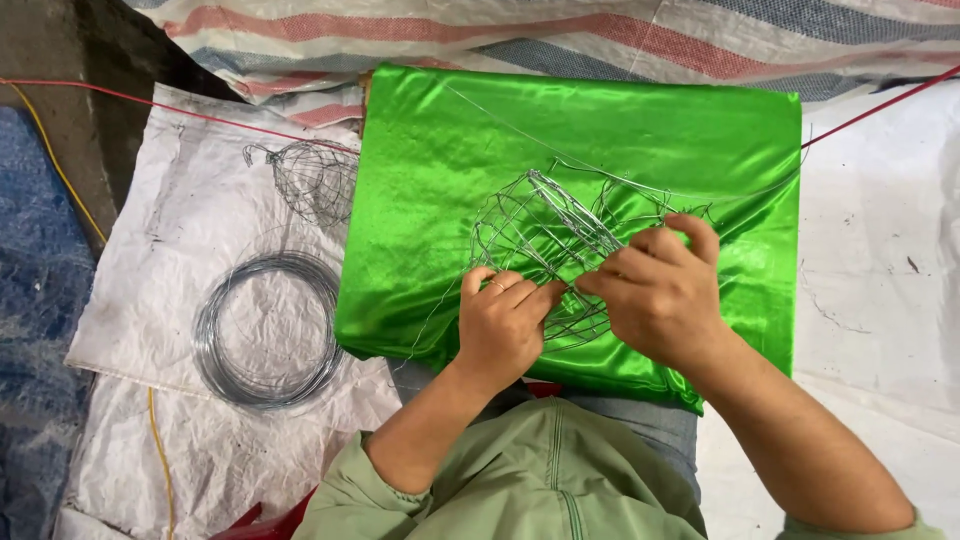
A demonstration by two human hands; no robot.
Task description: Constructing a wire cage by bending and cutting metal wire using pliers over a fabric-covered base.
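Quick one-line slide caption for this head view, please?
Both hands, left and right, pinch a rounded wire frame over shiny green cloth; a wire coil lies alongside.

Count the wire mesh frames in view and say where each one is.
2. One wire frame lies on the green cloth, gripped by left hand and right hand. Another frame lies left on the white sack.
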